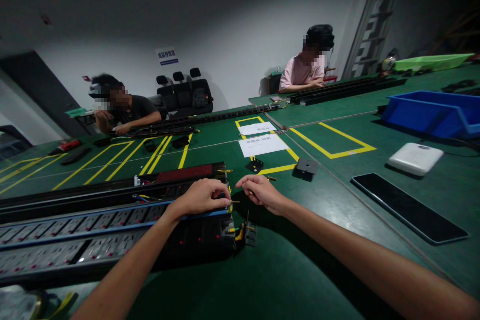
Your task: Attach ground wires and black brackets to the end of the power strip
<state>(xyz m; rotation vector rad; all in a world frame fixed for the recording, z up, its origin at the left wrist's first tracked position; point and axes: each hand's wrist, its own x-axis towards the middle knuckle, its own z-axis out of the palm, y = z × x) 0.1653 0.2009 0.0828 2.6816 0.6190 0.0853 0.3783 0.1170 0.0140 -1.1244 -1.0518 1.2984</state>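
My left hand rests over the end of a blue-edged power strip. Its thumb and index finger are pinched beside a thin brass-coloured pin and short yellow wires. Just to the right, my right hand hovers with its fingers curled and the index finger bent toward the strip's end; whatever lies in those fingers is hidden. A small brass-coloured piece shows behind its knuckles. Below my hands, a black end plate hangs by yellow wires from the nearer power strip.
Beyond my hands lie a black bracket, a black square plate and paper sheets. To the right are a phone, a white box and a blue bin. Two people sit across the green table.
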